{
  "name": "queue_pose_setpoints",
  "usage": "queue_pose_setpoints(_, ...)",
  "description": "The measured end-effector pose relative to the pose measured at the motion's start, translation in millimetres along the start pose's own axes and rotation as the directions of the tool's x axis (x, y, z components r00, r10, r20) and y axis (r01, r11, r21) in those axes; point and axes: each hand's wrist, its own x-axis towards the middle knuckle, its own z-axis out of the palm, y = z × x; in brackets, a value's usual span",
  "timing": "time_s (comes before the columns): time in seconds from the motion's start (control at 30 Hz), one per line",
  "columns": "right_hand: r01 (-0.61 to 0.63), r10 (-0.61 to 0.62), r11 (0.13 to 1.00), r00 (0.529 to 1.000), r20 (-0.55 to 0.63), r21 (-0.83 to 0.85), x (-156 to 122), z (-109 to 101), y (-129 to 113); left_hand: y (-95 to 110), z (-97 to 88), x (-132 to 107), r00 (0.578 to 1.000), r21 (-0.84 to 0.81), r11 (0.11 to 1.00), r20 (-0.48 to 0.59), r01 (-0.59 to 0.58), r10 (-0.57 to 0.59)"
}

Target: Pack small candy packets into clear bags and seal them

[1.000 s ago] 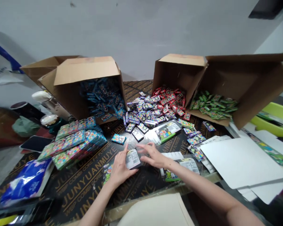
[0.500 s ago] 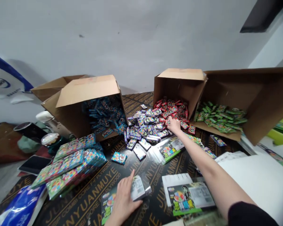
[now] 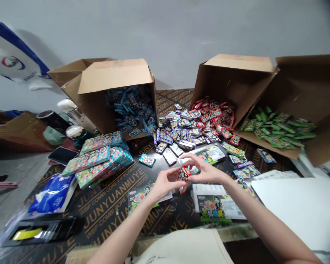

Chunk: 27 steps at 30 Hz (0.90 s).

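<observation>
My left hand (image 3: 167, 182) and my right hand (image 3: 202, 171) meet above the table, both closed around small red candy packets (image 3: 184, 173). How many packets are between the fingers I cannot tell. Below the left hand lies a flat printed plastic bag (image 3: 137, 196), partly covered by the forearm. Another printed bag (image 3: 215, 207) rests on white sheets under the right forearm. Behind the hands spreads a pile of purple-and-white packets (image 3: 178, 126). It runs into a heap of red packets (image 3: 216, 113) spilling from a cardboard box (image 3: 238, 71).
To the left, a cardboard box (image 3: 115, 75) holds blue packets (image 3: 133, 106). Filled multicolour packs (image 3: 99, 159) are stacked near a phone (image 3: 62, 156) and a blue tissue pack (image 3: 53, 194). At right, green packets (image 3: 280, 128) lie in a box (image 3: 299, 79) behind white sheets (image 3: 297, 198).
My right hand has come back from the red heap with red packets. My left hand has lifted off the printed bag and joined it. The view has tilted downward.
</observation>
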Motion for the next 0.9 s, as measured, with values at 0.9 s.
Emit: queue_pose_setpoints(0.9,-0.001,-0.124,0.886,0.963,-0.238,-0.463,-29.8,65.4,40.2,-52.9,-62.5,-46.2,0.968,0.845,0.510,0.033,-0.161,0.250)
